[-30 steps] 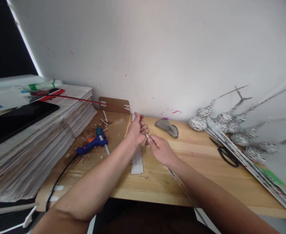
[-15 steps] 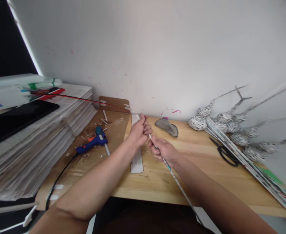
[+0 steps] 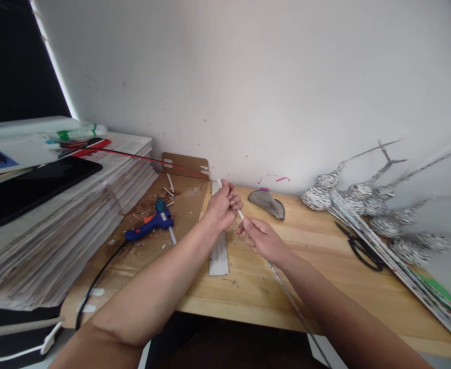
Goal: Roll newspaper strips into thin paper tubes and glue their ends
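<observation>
A thin rolled-paper tube (image 3: 283, 287) runs slantwise from between my hands down toward my lap. My left hand (image 3: 225, 204) is closed round its upper, white end, whose tip pokes out above the thumb. Lower along the same tube, my right hand (image 3: 262, 237) grips it between thumb and fingers, a short stretch of white showing between the two hands. Under my left hand and forearm lies a stack of printed paper strips (image 3: 219, 259), partly hidden by the arm.
A blue glue gun (image 3: 150, 225) lies on brown cardboard at left, beside a tall paper stack (image 3: 90, 205) bearing a black phone (image 3: 41, 187). A grey cloth piece (image 3: 267, 203), black scissors (image 3: 362, 251), paper tubes (image 3: 387, 256) and woven paper gourds (image 3: 315, 197) occupy the right.
My right hand has shifted slightly along the tube and turned, with more white tube showing between my hands. The whole view has drifted a little, so things sit further right.
</observation>
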Available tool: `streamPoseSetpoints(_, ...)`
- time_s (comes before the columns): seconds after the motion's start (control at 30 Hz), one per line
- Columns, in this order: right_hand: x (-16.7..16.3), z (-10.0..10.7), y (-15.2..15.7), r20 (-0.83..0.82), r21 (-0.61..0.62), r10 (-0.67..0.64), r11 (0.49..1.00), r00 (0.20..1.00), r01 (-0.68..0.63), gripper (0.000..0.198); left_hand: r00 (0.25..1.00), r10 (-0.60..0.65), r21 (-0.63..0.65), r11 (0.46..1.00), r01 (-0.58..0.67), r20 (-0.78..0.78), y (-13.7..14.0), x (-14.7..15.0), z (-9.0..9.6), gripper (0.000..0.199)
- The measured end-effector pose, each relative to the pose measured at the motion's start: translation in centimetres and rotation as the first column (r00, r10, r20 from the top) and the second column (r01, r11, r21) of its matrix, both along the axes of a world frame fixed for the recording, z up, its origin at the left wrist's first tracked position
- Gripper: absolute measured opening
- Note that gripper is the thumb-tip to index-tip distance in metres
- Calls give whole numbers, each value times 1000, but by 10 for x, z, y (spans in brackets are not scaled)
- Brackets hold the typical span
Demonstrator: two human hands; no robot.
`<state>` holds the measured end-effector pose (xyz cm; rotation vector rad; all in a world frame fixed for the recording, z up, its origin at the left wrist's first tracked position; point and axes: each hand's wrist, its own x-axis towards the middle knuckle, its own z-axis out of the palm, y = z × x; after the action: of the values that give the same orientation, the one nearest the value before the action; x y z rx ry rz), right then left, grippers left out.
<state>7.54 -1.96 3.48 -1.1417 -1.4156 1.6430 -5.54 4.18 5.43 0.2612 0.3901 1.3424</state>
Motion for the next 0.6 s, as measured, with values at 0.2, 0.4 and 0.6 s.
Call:
streamPoseSetpoints(0.2,5,6,5,-34,-105,146,983,989,-148,39,998,-52,6,999,52,23,0,3,-1,36)
streamPoseSetpoints(0.4,1,6,1,198,284,-59,959,978,0,37,1000,-12,23,1000,12,-18,-1,3,-3,37)
streamPoseSetpoints(0.6,6,6,4,-89,-127,191,971,978,-202,34,998,-62,59,996,62,-4,-2,5,-2,36)
